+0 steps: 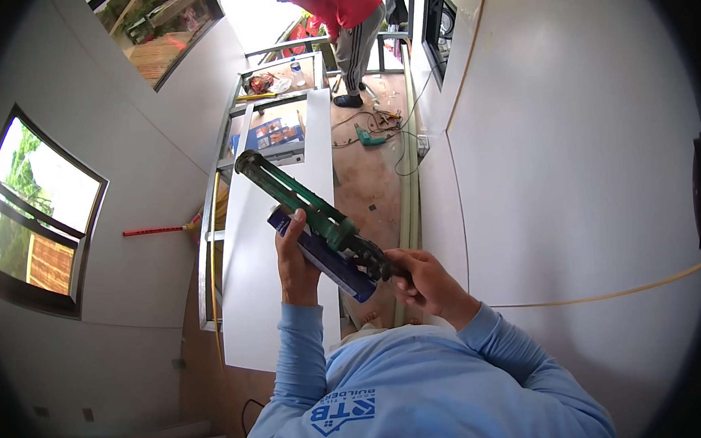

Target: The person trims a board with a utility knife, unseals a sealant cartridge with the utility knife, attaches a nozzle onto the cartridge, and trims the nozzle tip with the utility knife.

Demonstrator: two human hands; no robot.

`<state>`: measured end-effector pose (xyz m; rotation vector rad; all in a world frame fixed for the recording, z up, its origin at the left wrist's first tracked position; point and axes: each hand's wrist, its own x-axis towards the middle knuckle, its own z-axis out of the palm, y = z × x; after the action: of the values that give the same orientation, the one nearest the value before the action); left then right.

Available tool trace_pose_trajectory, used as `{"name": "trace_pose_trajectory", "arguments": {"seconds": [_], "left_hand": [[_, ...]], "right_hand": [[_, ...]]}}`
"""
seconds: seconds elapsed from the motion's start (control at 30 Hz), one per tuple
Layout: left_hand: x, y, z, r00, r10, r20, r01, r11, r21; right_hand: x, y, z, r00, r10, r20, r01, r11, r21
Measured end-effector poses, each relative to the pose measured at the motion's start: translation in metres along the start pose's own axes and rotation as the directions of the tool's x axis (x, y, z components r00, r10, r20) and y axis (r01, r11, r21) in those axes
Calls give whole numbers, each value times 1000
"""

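A green caulking gun [331, 226] slants across the view in front of my chest, its dark front ring pointing up and left. My right hand [429, 282] is closed round the rear end of the gun, by its dark handle and rod. Alongside and just under the gun is a dark blue sealant cartridge [339, 269]. The fingers of my left hand [295, 257] are wrapped round that cartridge, with the thumb on top near its upper end. Whether my left hand also bears on the gun cannot be made out.
A long white panel [281, 334] lies on a metal frame [225, 166]. Farther off, a person in a red top [339, 5] bends over. A green power drill [370, 137] and cords lie on the floor. White walls with windows [45, 207] stand either side.
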<state>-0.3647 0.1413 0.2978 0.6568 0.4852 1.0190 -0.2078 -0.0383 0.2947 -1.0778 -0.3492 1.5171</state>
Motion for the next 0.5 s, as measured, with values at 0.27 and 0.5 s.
{"name": "trace_pose_trajectory", "arguments": {"seconds": [0.27,0.5], "left_hand": [[11,-3,-8,994,-106,-32,106,994,3],[13,-14,-8,988,-85,-130,77,995,-61]], "right_hand": [[12,4,-20,551,-680,483,562,-126,-817],[2,-4,-19,748,-603,278,475,193,-859]]}}
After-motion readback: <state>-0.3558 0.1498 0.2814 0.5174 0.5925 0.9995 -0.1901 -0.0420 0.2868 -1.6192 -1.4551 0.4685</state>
